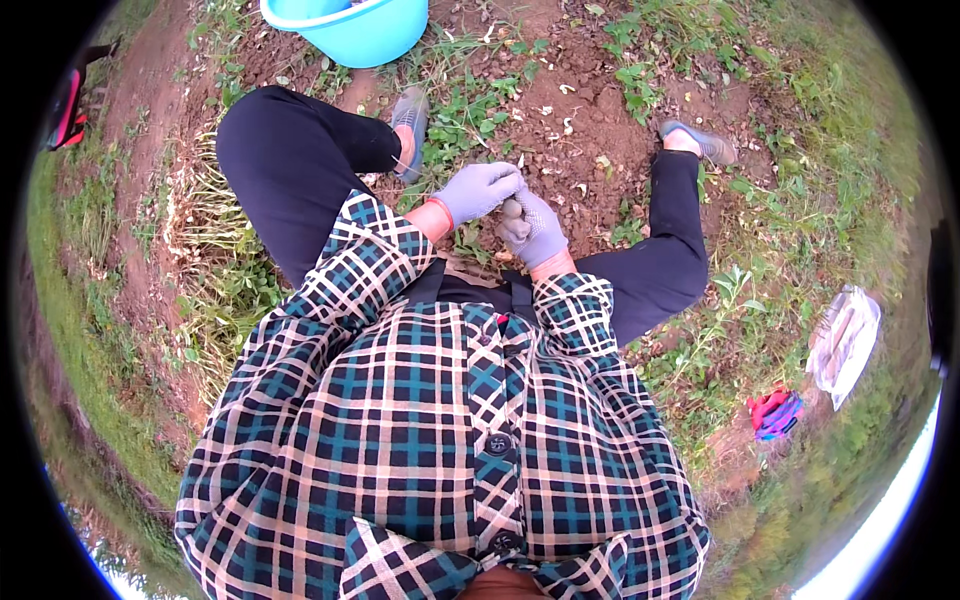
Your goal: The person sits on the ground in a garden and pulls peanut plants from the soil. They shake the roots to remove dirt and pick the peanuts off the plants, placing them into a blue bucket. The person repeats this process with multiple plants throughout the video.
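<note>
My left hand (480, 192), in a pale grey-lilac knitted glove with a red band at the wrist, meets my right hand (531, 228) above the soil between my legs. The fingers of both hands are bent and touch at the tips. My right glove has a dotted palm side and soiled, brownish fingertips curled inward. Whether something small is held between the fingers cannot be made out. Under and beyond the hands lies reddish-brown soil (577, 142) with scattered pale bits, perhaps pods or shells. Low green leafy plants (474, 112) grow beside my left shoe.
A light-blue plastic tub (367, 37) stands beyond my left foot. Uprooted plants with pale stems (206, 217) lie in a heap left of my left leg. At the right are a clear plastic bag (846, 341) and a red and blue cloth item (776, 415). A red-and-black object (69, 116) shows far left.
</note>
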Motion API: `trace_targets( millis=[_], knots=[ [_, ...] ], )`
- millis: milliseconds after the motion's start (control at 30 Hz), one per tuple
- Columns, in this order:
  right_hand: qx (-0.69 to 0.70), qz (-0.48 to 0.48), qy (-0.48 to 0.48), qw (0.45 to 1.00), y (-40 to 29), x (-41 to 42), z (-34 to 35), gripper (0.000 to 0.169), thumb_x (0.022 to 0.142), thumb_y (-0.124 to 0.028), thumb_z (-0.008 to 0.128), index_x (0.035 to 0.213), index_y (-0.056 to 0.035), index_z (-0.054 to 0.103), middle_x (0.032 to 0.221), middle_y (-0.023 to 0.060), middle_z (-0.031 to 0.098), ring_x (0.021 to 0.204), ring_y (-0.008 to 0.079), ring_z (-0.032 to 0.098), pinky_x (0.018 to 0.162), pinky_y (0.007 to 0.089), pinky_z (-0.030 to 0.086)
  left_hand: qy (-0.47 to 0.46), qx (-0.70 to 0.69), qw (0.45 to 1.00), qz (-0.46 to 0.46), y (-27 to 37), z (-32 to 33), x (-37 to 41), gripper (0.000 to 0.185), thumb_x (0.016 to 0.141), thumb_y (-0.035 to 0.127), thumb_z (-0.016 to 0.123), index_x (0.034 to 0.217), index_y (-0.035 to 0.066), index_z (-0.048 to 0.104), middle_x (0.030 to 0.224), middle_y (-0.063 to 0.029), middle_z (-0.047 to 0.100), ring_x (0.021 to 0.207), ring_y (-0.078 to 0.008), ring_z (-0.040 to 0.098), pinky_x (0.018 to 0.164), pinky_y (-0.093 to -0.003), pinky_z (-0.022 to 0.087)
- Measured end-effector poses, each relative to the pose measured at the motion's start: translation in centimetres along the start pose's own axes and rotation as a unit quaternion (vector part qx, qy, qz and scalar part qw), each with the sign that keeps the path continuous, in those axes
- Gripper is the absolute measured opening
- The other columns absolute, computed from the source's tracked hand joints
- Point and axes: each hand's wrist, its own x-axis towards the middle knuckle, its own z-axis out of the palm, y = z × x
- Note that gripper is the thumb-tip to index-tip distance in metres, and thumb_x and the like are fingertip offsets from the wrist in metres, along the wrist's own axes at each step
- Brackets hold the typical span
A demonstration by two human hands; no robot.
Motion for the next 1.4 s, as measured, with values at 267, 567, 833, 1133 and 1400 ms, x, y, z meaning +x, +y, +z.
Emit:
trace_targets(
  millis=[267,567,833,1133,1400],
  knots=[
    [-0.278,-0.022,0.189,0.941,0.4,1.0,0.7,0.029,0.091,-0.037,0.056,0.087,-0.0076,0.057,0.058,-0.0002,0.048,0.037,0.0094,0.040,0.034,0.0232,0.031,0.305,-0.170,0.937,0.019,3.3,-6.8,1.0,0.025,0.080,0.018,0.069,0.092,-0.002,0.059,0.075,-0.0024,0.062,0.065,-0.0075,0.058,0.057,-0.0233,0.047],
    [-0.696,-0.104,0.177,0.688,-1.5,2.6,-0.8,0.059,0.076,-0.034,0.063,0.127,-0.0080,0.050,0.127,0.0189,0.052,0.113,0.0302,0.054,0.096,0.0360,0.041,0.421,0.378,0.794,0.225,16.9,-24.3,1.1,0.060,0.082,0.029,0.061,0.131,0.001,0.040,0.109,-0.0188,0.061,0.104,-0.0315,0.058,0.092,-0.0434,0.043],
    [-0.713,-0.194,0.295,0.606,-12.6,9.4,-1.2,0.049,0.083,-0.032,0.053,0.126,-0.0074,0.051,0.129,0.0179,0.049,0.111,0.0322,0.054,0.096,0.0395,0.042,0.235,0.383,0.863,0.232,23.0,-17.9,0.7,0.031,0.086,0.025,0.060,0.108,0.003,0.062,0.098,-0.0130,0.066,0.090,-0.0235,0.064,0.080,-0.0297,0.047],
    [-0.837,-0.230,0.283,0.409,-23.8,21.1,-5.7,0.044,0.085,-0.026,0.050,0.125,-0.0083,0.049,0.132,0.0178,0.045,0.119,0.0341,0.047,0.098,0.0407,0.040,0.253,0.391,0.877,0.120,24.4,-17.1,-1.6,0.025,0.075,0.012,0.066,0.098,0.002,0.062,0.093,-0.0126,0.064,0.086,-0.0291,0.062,0.077,-0.0345,0.048],
    [-0.929,0.166,0.131,0.303,-24.2,20.5,-4.1,0.061,0.086,-0.055,0.034,0.120,-0.0107,0.059,0.123,0.0136,0.057,0.112,0.0319,0.055,0.094,0.0418,0.042,0.247,0.391,0.885,0.056,26.7,-16.5,-3.7,0.027,0.073,0.008,0.067,0.098,0.000,0.062,0.099,-0.0144,0.065,0.092,-0.0300,0.063,0.082,-0.0354,0.047]
  ],
)
